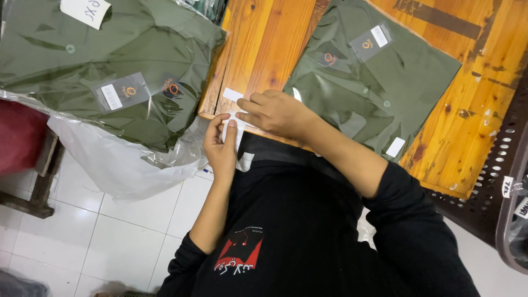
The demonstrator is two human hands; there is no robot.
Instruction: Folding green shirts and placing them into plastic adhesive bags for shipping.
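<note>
A: What is each hand doing at the desk [275, 49] edge?

B: The left hand [220, 147] has its thumb and fingers pinched together on a small white sticker strip [230, 131], held upright just off the desk's near corner. The right hand [275, 113] comes in from above, its fingertips closed on the strip's top end, so both hands clamp the same piece.

A: And around them?

B: A second white sticker [232, 94] lies on the wood just beside the right hand. Further right, a bagged green shirt [374, 82] lies flat on the desk; to the left, a stack of bagged green shirts [104, 71] sits with loose clear plastic [126, 159] spilling toward the tiled floor [82, 236].

A: What might go wrong?

B: Likely the strip curling and sticking to a fingertip or to itself (it looks thin and limp), since both hands pull on so little of it. Held past the desk edge, it would drop to the floor if a pinch slipped.
</note>
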